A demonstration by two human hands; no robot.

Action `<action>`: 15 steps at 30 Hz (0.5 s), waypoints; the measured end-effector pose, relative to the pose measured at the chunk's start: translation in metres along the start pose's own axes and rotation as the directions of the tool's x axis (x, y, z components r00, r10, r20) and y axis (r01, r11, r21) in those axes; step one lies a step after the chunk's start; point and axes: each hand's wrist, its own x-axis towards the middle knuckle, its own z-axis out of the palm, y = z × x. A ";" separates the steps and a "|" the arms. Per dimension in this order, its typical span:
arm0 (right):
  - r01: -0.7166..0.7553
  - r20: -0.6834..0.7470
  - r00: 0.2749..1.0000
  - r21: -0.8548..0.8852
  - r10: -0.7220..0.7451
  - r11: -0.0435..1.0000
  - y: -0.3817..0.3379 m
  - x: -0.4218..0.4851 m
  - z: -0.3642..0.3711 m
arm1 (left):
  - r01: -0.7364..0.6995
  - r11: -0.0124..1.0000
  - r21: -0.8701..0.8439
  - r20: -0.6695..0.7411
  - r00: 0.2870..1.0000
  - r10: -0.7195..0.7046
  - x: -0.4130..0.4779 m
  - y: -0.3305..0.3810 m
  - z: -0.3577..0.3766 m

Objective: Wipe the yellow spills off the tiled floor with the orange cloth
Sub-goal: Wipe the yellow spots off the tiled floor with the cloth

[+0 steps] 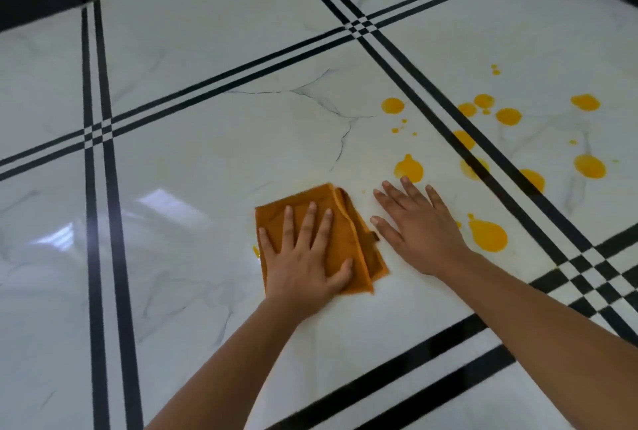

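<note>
The left hand [303, 257] presses flat and open on the folded orange cloth [345, 239], soft, light and best driven under a spread palm across the glossy tiled floor [207, 188] toward the yellow spills [409, 169], while the right hand [417, 226] rests splayed beside it.

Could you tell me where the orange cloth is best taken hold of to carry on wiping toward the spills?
Press flat from above rather than pinching. The orange cloth lies folded and flat on the tiled floor, and the left hand covers its near half with fingers spread. The folded edge on its right faces the yellow spills, so push that way. The right hand rests flat on the floor beside it.
</note>
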 end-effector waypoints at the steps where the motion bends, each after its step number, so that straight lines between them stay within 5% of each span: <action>1: -0.001 -0.008 1.000 -0.001 0.001 1.000 0.001 0.003 -0.001 | 0.037 0.999 -0.020 -0.017 0.999 -0.038 0.017 -0.004 -0.005; 4: 0.018 -0.012 1.000 -0.005 -0.018 1.000 -0.003 0.005 0.000 | 0.278 0.950 -0.139 -0.001 0.960 -0.281 0.054 -0.006 -0.014; 9: 0.084 0.012 0.996 0.019 -0.085 0.996 -0.018 0.005 0.002 | 0.062 0.998 -0.034 -0.026 0.998 -0.063 0.003 -0.022 -0.001; 13: 0.102 0.030 0.994 0.008 -0.103 0.995 -0.029 0.003 0.006 | 0.290 0.947 -0.138 -0.003 0.956 -0.294 0.033 -0.040 -0.014; 15: 0.108 0.037 0.993 0.005 -0.108 0.994 -0.038 0.001 0.008 | 0.230 0.966 -0.119 -0.037 0.971 -0.236 -0.001 -0.037 -0.008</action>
